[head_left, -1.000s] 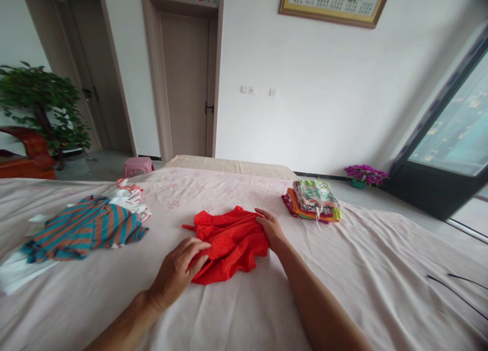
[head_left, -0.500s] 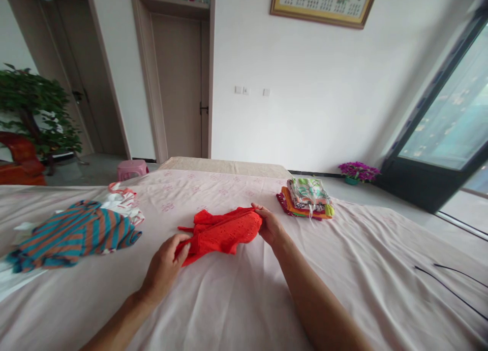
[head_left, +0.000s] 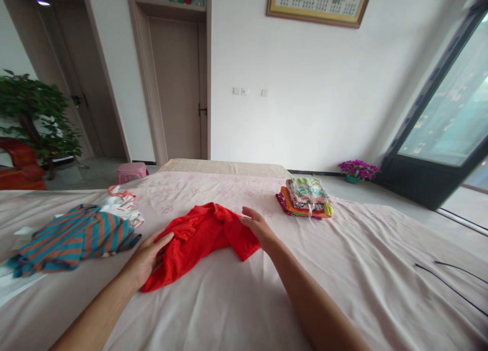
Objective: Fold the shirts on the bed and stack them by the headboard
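Head camera lets us see our left hand (head_left: 147, 259) grasping the left end of a crumpled, bright red cloth garment (head_left: 198, 236) over the pale pink flowered sheet (head_left: 236, 310), short of its far edge, our right hand (head_left: 257, 228) loosely open at the other end.

We are in a home. A big pale sheet (head_left: 343, 269) with pink flowers carries clothes: a messy heap (head_left: 84, 234) on its left side and a neat folded pile (head_left: 308, 196) by its far edge, toward the right. Past the far edge, on the left, we see a pink stool (head_left: 132, 173), a leafy plant (head_left: 34, 112) and shiny red-brown wood furniture (head_left: 21, 163). On the right, purple flowers (head_left: 358, 170) sit in a green pot (head_left: 351, 179). A framed picture (head_left: 320, 3) hangs on the white wall (head_left: 305, 97), and we see a brown house door (head_left: 177, 87).
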`<action>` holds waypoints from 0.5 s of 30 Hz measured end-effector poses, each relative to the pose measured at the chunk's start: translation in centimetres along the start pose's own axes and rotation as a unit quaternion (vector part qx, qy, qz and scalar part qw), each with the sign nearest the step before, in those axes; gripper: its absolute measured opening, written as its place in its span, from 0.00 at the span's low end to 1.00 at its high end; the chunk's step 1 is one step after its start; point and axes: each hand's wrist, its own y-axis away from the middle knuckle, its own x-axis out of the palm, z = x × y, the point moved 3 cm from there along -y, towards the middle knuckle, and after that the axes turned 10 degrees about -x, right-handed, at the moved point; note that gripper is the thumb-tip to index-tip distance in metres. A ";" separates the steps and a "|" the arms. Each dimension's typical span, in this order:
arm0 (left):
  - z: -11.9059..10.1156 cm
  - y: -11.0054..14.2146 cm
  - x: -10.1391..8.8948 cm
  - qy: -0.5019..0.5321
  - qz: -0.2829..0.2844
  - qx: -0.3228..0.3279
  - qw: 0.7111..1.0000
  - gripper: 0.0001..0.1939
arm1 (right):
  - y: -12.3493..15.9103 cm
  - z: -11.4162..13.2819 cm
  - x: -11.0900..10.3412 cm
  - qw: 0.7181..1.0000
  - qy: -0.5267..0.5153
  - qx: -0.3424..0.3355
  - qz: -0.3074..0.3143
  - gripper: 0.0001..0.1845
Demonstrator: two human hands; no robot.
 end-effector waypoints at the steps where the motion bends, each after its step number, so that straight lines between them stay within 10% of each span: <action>1: 0.1 0.1 0.0 -0.025 0.002 0.004 1.000 0.26 | 0.0 -0.5 0.2 0.998 0.060 -0.027 0.023 0.24; 6: 0.5 -0.4 -0.4 -0.072 -0.089 0.036 0.993 0.21 | 1.3 -0.7 1.6 0.908 0.369 -0.157 0.122 0.27; 9: 0.9 -1.0 -0.9 -0.067 -0.138 0.060 0.986 0.17 | 1.7 -0.7 1.8 0.870 0.449 -0.174 0.108 0.11; 15: 0.2 -1.7 -2.1 0.012 -0.143 0.150 0.978 0.18 | -0.4 -1.6 -0.6 0.961 0.243 -0.110 -0.074 0.11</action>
